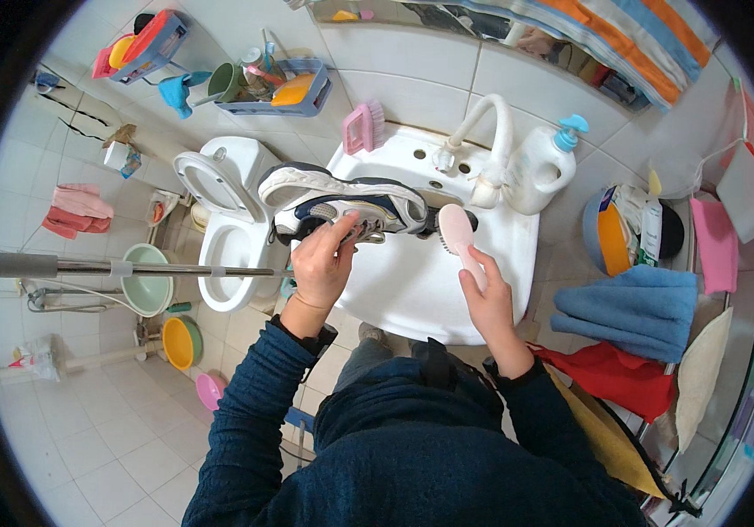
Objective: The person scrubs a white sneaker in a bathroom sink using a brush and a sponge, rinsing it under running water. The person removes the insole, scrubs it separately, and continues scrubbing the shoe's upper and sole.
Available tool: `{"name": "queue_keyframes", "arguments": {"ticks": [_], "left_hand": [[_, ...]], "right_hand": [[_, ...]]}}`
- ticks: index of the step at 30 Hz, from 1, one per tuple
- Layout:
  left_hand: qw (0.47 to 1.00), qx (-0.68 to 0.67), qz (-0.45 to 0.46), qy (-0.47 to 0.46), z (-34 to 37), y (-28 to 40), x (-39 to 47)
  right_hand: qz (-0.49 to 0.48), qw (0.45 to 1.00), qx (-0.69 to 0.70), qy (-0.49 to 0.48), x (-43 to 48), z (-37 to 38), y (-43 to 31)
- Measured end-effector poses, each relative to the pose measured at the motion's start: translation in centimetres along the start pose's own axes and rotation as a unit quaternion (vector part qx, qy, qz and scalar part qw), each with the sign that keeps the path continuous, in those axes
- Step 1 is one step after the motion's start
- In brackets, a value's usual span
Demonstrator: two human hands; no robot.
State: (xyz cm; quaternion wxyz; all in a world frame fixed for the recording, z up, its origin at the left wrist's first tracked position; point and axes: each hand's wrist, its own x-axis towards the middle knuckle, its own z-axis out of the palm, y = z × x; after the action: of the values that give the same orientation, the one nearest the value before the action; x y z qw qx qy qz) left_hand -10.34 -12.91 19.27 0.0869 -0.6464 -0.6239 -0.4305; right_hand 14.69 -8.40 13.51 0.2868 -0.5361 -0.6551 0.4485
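Note:
My left hand (325, 260) grips a white and navy sneaker (357, 214), holding it on its side above the left part of the white washbasin (403, 296). A pink brush (457, 230) with dark bristles facing the shoe is in my right hand (494, 303), gripped by its handle. Its head is close to the end of the shoe; whether they touch I cannot tell. A dark object in the basin lies partly hidden behind the brush head. The white faucet (502, 132) arches over the basin's back edge.
A pink scrub brush (365, 128) stands at the basin's back left corner, and a white pump bottle (545, 168) at its right. The toilet (225, 263) is to the left. A metal pole (186, 269) extends towards my left hand. Blue cloth (627, 309) hangs at right.

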Motion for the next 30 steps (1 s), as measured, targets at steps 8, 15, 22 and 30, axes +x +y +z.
{"name": "queue_keyframes", "arguments": {"ticks": [8,15,22,30], "left_hand": [[1.0,-0.014,-0.016,0.016,-1.9,-1.3,-0.6],[0.886,-0.274,-0.354,0.119,-3.2,-4.2,-3.6],[0.784,-0.387,-0.474,0.099,-7.9,-8.0,-10.7],[0.713,-0.339,-0.597,0.142,-16.6,-11.6,-22.2]], "right_hand": [[0.072,0.992,-0.097,-0.03,-1.1,0.8,0.2],[-0.019,0.996,-0.085,0.025,-2.9,4.3,0.1],[0.056,0.998,-0.033,-0.026,-4.3,7.0,-1.6],[-0.024,0.994,-0.065,-0.088,-7.1,12.6,-4.9]]}}
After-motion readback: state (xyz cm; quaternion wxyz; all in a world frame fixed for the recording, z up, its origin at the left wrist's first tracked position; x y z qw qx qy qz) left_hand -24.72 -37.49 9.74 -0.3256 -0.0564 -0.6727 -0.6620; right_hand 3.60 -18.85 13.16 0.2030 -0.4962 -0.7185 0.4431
